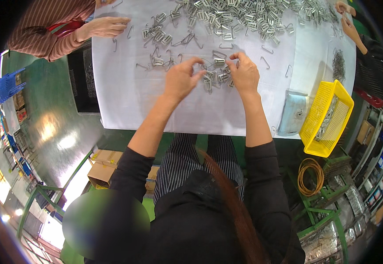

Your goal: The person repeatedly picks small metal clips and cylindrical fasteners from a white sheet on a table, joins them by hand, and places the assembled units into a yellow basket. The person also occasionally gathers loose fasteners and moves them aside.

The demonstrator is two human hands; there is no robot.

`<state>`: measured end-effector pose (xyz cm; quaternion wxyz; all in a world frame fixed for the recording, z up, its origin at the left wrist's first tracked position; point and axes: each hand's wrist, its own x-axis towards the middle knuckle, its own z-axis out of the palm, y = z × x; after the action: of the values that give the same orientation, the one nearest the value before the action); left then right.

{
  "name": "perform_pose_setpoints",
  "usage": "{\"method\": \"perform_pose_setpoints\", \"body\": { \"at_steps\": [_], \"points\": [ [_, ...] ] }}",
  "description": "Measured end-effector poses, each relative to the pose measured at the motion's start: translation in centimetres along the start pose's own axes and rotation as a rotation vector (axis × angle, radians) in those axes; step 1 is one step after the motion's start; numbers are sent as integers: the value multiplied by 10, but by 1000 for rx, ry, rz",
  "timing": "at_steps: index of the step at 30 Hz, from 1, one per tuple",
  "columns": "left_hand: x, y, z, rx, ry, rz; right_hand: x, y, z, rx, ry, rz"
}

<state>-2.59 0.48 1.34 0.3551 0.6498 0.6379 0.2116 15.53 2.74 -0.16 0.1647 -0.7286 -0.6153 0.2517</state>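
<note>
Both my hands are over a white-covered table (134, 105), at a small cluster of silvery slotted metal buckles (208, 83) and thin wire hooks. My left hand (182, 79) is at the cluster's left side, its thumb and index finger curved but apart. No piece shows clearly between them. On the other side, my right hand (245, 75) has its thumb and index finger bent at the edge of a metal buckle (219, 61), which it seems to grip; the exact contact is small and partly hidden. More buckles and hooks (157, 60) lie left of my left hand.
A large heap of buckles (244, 15) covers the far side. Co-workers' hands are at far left (105, 27) and far right (348, 24). A yellow perforated basket (308, 132) with metal pieces overhangs the near right edge, beside a pale blue packet (293, 113). Loose wire hooks (265, 63) lie around.
</note>
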Motion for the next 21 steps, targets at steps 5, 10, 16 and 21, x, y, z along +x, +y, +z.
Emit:
{"method": "perform_pose_setpoints", "body": {
  "at_steps": [5, 10, 16, 21],
  "points": [
    [-1, -11, 20, 85, -41, 40, 6, -6, 8, -50, -71, -159],
    [8, -19, -21, -476, -147, -301, 12, 13, -23, 447, -350, 124],
    [7, -23, -37, -239, -269, -404, -14, 44, -81, 1378, -478, 369],
    [10, -17, -49, -833, -625, -439, 6, 41, -59, 878, -521, 91]
  ]
}}
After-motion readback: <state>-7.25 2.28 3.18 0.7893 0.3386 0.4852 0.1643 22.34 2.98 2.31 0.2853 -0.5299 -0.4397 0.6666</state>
